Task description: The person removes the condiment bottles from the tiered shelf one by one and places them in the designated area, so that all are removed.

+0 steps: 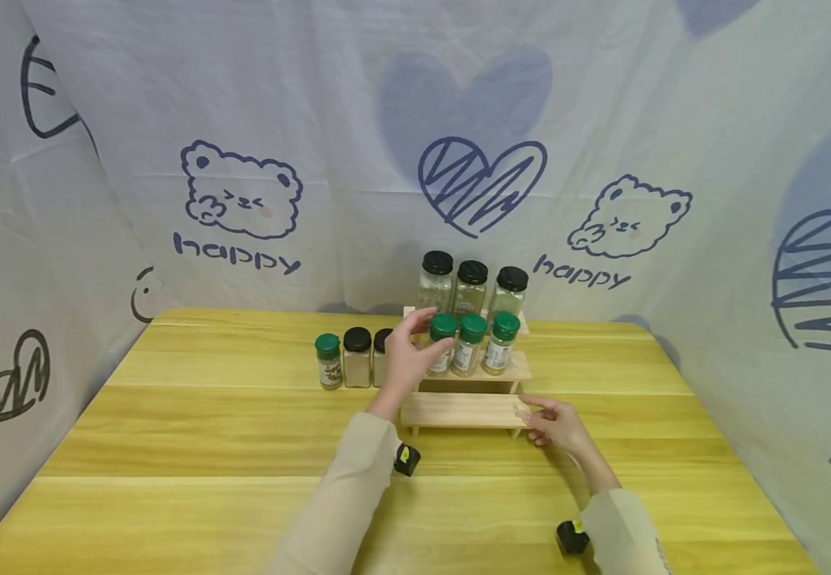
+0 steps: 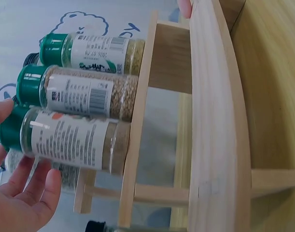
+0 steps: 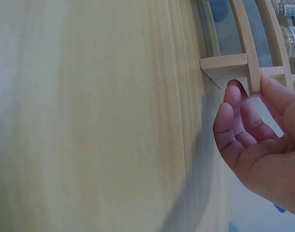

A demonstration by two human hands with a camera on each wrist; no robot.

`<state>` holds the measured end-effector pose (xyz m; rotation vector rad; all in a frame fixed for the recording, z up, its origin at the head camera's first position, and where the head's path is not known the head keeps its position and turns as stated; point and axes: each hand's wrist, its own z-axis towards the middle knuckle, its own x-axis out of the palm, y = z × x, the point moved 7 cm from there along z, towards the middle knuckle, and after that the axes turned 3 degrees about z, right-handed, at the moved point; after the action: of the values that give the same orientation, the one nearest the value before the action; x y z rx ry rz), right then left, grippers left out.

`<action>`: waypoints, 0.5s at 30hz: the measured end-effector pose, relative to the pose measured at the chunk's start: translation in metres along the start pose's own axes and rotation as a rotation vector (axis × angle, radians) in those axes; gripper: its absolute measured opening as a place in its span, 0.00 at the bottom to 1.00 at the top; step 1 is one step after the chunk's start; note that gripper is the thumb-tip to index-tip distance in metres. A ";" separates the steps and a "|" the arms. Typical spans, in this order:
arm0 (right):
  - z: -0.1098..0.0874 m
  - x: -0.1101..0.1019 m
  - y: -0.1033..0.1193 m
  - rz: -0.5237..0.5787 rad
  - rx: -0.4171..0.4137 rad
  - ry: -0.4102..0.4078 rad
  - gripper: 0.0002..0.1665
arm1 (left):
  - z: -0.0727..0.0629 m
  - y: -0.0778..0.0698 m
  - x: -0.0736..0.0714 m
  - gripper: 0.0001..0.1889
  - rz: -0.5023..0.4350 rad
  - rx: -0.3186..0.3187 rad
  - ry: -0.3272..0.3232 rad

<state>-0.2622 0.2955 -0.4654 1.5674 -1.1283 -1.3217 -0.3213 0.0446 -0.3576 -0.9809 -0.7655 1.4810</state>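
A stepped wooden rack (image 1: 462,410) with three tiers stands on the table. On its middle tier, three green-capped spice jars form a row. My left hand (image 1: 403,357) is at the leftmost spice jar (image 2: 67,140), thumb and forefinger on either side of its green cap. The jar's base is at the shelf board; its label faces the left wrist camera. My right hand (image 1: 561,427) pinches the right end of the lowest tier, thumb at the board's edge and curled fingers (image 3: 232,99) beneath. That lowest board bears no jars.
Three taller black-capped jars (image 1: 471,291) stand on the top tier. Left of the rack, a green-capped jar (image 1: 329,363) and two black-capped jars (image 1: 357,359) sit on the wooden table (image 1: 207,431). A printed cloth (image 1: 358,96) hangs behind.
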 end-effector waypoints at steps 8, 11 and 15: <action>-0.001 0.002 0.000 0.010 0.001 0.012 0.26 | 0.001 -0.001 0.005 0.21 0.006 0.022 -0.008; -0.001 0.002 -0.001 0.006 -0.004 0.015 0.27 | 0.001 -0.001 0.005 0.20 -0.004 0.016 -0.003; 0.000 0.001 -0.002 0.008 0.004 0.007 0.26 | 0.001 0.000 0.004 0.20 -0.014 0.010 0.000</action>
<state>-0.2615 0.2953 -0.4677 1.5677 -1.1321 -1.3081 -0.3221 0.0491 -0.3574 -0.9662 -0.7628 1.4714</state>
